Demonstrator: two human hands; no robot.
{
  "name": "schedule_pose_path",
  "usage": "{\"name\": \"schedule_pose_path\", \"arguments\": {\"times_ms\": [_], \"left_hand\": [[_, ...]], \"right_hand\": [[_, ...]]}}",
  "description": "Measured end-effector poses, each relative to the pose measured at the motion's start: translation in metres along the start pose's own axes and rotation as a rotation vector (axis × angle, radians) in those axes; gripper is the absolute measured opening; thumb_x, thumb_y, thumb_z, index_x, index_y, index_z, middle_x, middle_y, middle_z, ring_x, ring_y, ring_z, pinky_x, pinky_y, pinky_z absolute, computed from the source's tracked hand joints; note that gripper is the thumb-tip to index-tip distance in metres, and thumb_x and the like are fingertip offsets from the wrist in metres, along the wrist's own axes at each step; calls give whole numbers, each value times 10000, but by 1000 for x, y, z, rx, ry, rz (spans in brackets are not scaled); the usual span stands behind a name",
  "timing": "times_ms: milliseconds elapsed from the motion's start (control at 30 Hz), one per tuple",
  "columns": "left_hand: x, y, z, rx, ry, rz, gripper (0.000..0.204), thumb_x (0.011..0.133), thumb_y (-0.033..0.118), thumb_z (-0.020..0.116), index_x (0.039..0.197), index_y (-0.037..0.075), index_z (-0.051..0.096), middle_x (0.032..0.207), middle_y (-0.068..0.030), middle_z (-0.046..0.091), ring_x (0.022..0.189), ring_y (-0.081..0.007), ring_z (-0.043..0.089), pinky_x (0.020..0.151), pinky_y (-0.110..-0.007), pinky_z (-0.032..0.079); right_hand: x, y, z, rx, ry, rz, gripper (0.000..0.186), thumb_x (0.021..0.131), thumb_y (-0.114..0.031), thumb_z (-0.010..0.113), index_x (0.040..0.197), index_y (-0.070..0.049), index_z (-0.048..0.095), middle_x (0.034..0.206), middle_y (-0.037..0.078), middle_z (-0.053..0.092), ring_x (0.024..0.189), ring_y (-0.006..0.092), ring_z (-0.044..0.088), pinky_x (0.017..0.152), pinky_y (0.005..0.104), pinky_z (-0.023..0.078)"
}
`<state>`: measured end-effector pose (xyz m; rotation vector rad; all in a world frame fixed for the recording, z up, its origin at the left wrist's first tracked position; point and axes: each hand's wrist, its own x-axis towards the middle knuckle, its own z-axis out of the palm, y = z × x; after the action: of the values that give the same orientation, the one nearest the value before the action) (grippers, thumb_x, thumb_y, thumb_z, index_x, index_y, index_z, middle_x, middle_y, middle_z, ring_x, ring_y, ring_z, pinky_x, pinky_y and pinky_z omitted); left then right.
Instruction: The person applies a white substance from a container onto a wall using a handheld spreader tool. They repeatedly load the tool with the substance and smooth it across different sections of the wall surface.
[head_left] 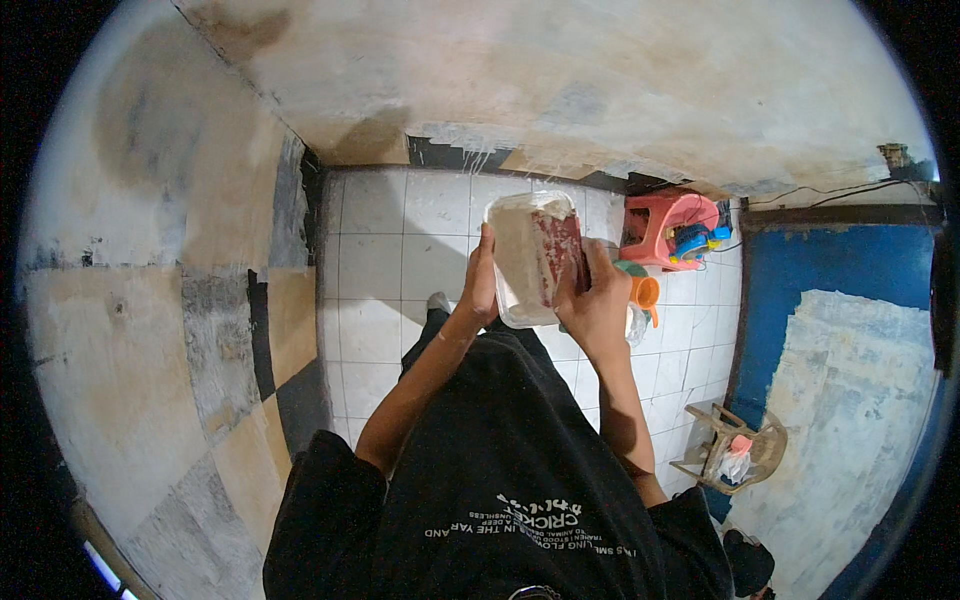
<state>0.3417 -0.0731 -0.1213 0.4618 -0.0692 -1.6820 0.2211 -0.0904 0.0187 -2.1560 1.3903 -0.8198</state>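
Observation:
In front of my body, a shallow rectangular plastic tub [514, 255] with rounded corners holds off-white paste. My left hand [481, 278] grips the tub along its left side, thumb near the rim. Over the tub's right part lies a dark red flat rectangular tool [556, 248], smeared with the same paste; whether it is a spreader or a block I cannot make out. The fingers of my right hand [598, 305] close on the tool's right edge. That hand covers part of the tub's right wall.
A pink plastic stool [660, 222] with blue and yellow items stands by the far wall. An orange dipper [645, 292] is nearer. Behind at the right is a brown chair [768, 448] holding a plastic bag. The walls [600, 70] are patchily coated; white tiles [370, 265] cover the floor.

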Motion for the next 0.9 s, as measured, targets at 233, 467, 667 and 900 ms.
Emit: {"name": "schedule_pose_path", "arguments": {"times_ms": [233,467,667,900], "left_hand": [[-1,2,1,56,20,-12,680,995,558,265,1375,6,382,1277,-149,548,1147,-239,572,982,-391,485],[-2,1,-2,71,25,-6,664,1002,546,239,1349,5,404,1245,-148,565,1092,-233,603,958,-377,501],[-4,4,4,127,17,28,645,1009,528,238,1345,1,396,1223,-150,573,1074,-237,610,944,-385,510],[-5,5,0,88,-12,71,622,999,530,299,1318,13,429,1192,-133,589,1076,-225,604,939,-387,512]], "right_hand": [[-10,14,5,-27,-9,62,62,807,1,582,856,28,556,612,165,555,481,219,542,496,309,434],[-15,10,21,127,35,102,89,797,0,587,877,38,572,611,155,557,491,198,531,504,307,435],[-14,14,32,129,45,60,102,787,5,587,881,40,568,618,169,536,490,221,528,506,323,431],[-6,-17,17,111,107,24,97,804,-3,586,892,29,561,601,166,521,473,272,525,486,323,425]]}}
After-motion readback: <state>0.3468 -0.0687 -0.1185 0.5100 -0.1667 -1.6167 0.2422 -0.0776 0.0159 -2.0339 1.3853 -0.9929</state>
